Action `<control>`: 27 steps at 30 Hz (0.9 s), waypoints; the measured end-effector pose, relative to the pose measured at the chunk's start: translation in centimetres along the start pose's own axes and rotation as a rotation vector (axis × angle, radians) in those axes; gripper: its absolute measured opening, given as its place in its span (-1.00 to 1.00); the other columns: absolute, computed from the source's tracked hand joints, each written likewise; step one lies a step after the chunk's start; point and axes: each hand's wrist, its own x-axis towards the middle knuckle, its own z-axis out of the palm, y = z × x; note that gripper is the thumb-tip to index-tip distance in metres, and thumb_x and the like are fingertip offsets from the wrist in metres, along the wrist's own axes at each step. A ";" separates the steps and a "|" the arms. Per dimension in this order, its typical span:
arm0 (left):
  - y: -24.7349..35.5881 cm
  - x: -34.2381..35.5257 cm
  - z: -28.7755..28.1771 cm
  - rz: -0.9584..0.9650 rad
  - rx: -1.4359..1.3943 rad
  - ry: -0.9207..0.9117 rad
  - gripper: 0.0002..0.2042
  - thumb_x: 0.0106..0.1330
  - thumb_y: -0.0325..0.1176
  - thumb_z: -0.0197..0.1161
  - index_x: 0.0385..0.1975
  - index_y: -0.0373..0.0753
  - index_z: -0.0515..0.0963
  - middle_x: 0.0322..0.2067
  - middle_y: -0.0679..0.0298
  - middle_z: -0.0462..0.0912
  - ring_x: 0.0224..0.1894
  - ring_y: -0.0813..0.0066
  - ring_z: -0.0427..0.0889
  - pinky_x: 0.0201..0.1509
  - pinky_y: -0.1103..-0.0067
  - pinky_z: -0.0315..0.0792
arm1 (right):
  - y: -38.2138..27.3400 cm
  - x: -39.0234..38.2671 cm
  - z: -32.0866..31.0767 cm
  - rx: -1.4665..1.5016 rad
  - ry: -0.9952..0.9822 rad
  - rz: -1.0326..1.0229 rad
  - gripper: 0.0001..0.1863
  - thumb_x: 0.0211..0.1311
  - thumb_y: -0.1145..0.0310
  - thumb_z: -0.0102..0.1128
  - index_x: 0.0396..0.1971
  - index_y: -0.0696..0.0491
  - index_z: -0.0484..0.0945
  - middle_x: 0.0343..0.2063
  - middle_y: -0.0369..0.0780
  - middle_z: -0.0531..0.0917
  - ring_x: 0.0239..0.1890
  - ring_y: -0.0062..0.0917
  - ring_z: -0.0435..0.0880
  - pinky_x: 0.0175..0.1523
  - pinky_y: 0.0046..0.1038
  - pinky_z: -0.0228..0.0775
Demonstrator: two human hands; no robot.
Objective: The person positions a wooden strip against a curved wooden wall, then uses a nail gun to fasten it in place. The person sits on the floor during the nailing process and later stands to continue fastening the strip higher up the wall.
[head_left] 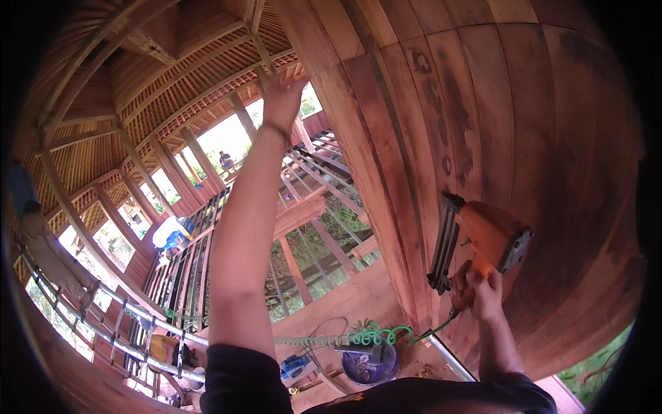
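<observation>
My left hand [281, 100] is raised at upper centre, beside the edge of a curved wall of reddish planks [483, 103]; its fingers appear apart, and whether they touch the wood is unclear. My right hand [483, 290] grips the handle of an orange nail gun [486, 233] with a black magazine, held upright against or close to the planks at right. A coiled green hose [372, 332] runs below, toward the gun's handle. Dark stains mark the planking above the gun.
A person [48, 255] is on curved tubular scaffolding [131, 314] at far left; another [226, 162] is in the distance. An open joist frame [324, 179] lies under a timber roof [172, 90]. A purple bucket [369, 372] and a blue tool [293, 366] sit below.
</observation>
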 end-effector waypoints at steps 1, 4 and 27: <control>2.0 3.2 1.1 0.013 0.035 -0.017 -0.23 0.19 -0.14 0.45 0.31 -0.49 0.33 -0.06 0.02 0.69 -0.01 0.27 0.67 0.09 0.45 0.51 | -0.2 2.0 0.3 -0.020 -0.030 -0.024 -0.77 0.36 0.27 0.20 -0.40 0.12 0.49 -0.59 -0.26 0.52 -0.61 -0.60 0.49 -0.57 -0.53 0.31; 6.3 9.1 4.3 0.191 -0.088 -0.094 -0.12 0.20 -0.10 0.44 0.44 -0.41 0.16 0.20 -0.08 0.49 0.20 0.14 0.55 0.28 0.37 0.44 | -1.2 6.9 1.3 -0.040 -0.120 -0.062 -0.73 0.40 0.21 0.21 -0.32 0.11 0.47 -0.58 -0.28 0.55 -0.58 -0.64 0.52 -0.54 -0.52 0.34; 9.4 12.6 11.6 0.369 0.338 0.473 0.30 -0.16 -0.18 0.68 0.55 -0.17 -0.18 0.44 -0.18 0.11 0.42 -0.13 0.31 0.49 0.34 0.31 | -5.4 19.9 7.9 -0.018 -0.092 -0.154 -0.68 0.49 0.20 0.16 -0.04 0.15 0.41 -0.54 -0.27 0.52 -0.59 -0.62 0.52 -0.48 -0.53 0.43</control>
